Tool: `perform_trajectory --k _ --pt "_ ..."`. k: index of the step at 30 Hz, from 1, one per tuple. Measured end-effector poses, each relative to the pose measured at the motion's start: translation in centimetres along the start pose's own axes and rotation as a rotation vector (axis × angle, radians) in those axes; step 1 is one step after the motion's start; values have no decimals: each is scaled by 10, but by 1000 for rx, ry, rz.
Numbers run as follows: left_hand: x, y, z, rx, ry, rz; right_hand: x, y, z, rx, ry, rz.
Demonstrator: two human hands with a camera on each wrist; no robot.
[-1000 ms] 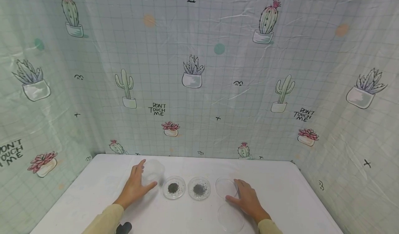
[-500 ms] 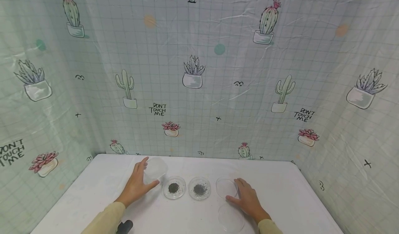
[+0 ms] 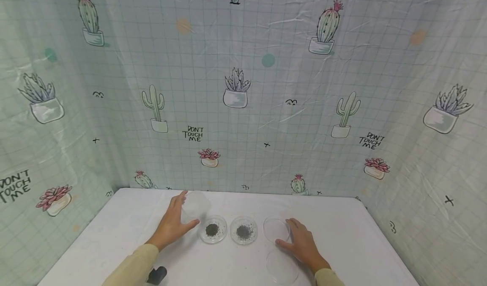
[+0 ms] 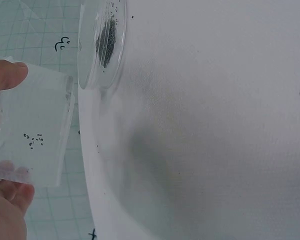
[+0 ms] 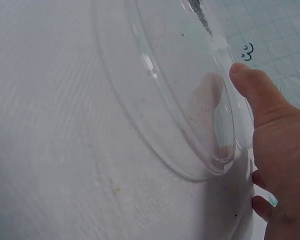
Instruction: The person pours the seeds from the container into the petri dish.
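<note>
My left hand holds a clear, thin-walled plastic container between thumb and fingers, raised over the table. A few dark grains show in it in the left wrist view. Just right of that hand lies a petri dish with a heap of dark grains. Beside it is a second petri dish with greyer grains spread wider. My right hand grips the right edge of a clear petri dish, thumb at the near side and fingers at the far side. A clear round dish or lid lies nearer the body.
A black object lies by the left sleeve, partly hidden. Stray specks dot the white table. A cactus-print curtain closes off the back and both sides.
My left hand has moved right and slightly away from the body with the container, towards the heaped dish. The right hand and the dishes have stayed put.
</note>
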State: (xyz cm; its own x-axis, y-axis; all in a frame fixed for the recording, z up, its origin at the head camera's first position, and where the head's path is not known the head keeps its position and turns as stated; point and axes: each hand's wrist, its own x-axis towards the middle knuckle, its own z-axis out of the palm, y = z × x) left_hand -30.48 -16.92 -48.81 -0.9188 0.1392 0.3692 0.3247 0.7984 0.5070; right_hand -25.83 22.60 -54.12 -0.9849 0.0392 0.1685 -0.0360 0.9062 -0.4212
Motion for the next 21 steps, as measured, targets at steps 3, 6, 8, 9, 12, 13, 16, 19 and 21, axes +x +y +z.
perform_trajectory --k 3,6,8,9,12,13,16,19,21 --pt "1 4 0 -3 1 15 0 1 1 9 -3 1" --pt "3 8 1 5 -9 14 1 2 2 6 -5 -4" --pt "4 10 1 5 -19 13 1 2 3 4 -5 -5" --pt "4 11 2 1 -22 17 1 2 3 3 -5 -5" --pt "5 14 3 -11 -28 20 1 3 3 5 -2 -1" --pt "6 15 3 -15 -30 22 1 3 3 1 1 -6" --pt "6 17 4 -23 -34 31 1 3 3 0 1 -1" --pt "7 19 5 -20 -35 43 0 2 2 4 -4 3" --pt "7 20 6 -21 -36 54 0 2 2 7 -7 6"
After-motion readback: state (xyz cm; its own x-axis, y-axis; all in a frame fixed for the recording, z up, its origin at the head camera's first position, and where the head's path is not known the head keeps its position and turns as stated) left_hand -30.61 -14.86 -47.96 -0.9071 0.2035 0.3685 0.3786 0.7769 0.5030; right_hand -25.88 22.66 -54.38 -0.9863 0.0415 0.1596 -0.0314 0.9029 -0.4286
